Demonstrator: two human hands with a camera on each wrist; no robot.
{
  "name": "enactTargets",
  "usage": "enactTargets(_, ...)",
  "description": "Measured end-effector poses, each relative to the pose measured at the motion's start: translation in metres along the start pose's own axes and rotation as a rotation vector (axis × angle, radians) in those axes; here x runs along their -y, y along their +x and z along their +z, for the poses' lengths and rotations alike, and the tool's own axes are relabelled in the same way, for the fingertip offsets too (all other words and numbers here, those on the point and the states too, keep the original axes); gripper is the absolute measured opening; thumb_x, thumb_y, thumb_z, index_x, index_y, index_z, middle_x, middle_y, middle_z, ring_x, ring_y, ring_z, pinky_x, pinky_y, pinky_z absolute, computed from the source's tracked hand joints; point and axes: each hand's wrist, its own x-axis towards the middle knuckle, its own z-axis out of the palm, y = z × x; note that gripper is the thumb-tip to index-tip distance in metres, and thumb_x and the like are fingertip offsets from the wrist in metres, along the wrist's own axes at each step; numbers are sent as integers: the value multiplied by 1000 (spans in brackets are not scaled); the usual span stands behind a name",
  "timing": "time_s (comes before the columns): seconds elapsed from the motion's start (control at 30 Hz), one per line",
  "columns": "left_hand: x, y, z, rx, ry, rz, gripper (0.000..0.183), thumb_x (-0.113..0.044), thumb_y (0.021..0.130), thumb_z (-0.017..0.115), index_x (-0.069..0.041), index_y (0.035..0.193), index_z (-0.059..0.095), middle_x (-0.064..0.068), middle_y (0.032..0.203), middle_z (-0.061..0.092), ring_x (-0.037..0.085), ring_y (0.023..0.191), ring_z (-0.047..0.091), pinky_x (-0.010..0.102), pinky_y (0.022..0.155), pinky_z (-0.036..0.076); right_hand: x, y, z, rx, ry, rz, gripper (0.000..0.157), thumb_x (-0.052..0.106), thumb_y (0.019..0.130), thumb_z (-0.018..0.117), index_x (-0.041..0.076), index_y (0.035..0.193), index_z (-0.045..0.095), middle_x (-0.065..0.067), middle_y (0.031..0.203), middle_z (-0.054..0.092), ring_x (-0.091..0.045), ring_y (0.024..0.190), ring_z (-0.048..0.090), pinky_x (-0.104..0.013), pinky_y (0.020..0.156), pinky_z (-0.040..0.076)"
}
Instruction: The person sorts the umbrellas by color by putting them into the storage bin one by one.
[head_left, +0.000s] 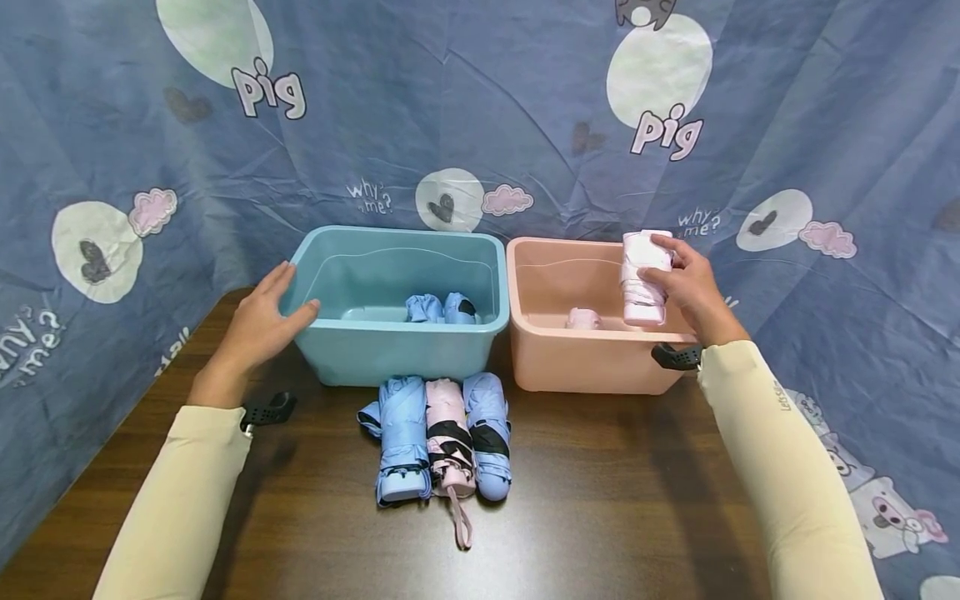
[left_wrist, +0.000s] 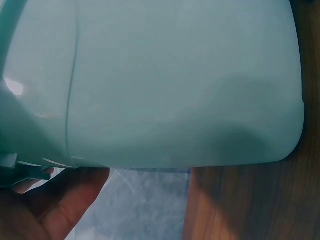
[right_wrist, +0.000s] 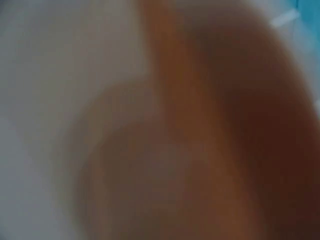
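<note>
In the head view, the right hand (head_left: 688, 287) grips a pale pink folded umbrella (head_left: 642, 297) over the peach bin (head_left: 592, 364); the left hand (head_left: 258, 321), its grip loosely spread, is at the left end of the teal bin (head_left: 397, 356). The left wrist view shows that hand by the bin; the right is blurred.

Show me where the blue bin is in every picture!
Head: left of the middle, behind the umbrellas: blue bin.
Left wrist: its side, up close, filling most of the picture.
Right wrist: too blurry; a blue patch at top right might be it, I can't tell.
Landmark: the left hand, by the bin in the first two; I can't find it in the third.
</note>
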Motion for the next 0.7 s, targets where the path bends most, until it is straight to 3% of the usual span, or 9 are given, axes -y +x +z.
enactTargets(0.3, -2, 0, -3, 12, 1, -19, 82, -44, 94, 53, -2, 153, 17, 16, 160, 13, 47, 141, 18, 67, 105, 21, -11, 3, 1, 10, -54, 25, 67, 21, 90, 69, 24, 149, 38, -17, 132, 44, -23, 105, 48, -22, 73, 49)
enactTargets(0.53, -2, 0, -2, 7, -2, -15, 81, -45, 94, 52, -3, 154, 17, 16, 160, 13, 48, 140, 18, 68, 105, 21, -14, 7, 3, 19, -83, 15, 63, 15, 90, 69, 20, 147, 42, -17, 124, 46, -21, 100, 48, -19, 70, 47)
enactTargets(0.7, -1, 0, 0, 0, -12, -12, 81, -45, 94, 52, -3, 154, 17, 16, 160, 14, 48, 141, 18, 68, 105, 21, -18, 9, 5, 60, -142, 29, 62, 13, 91, 66, 18, 148, 41, -22, 135, 43, -28, 107, 48, -29, 81, 50)
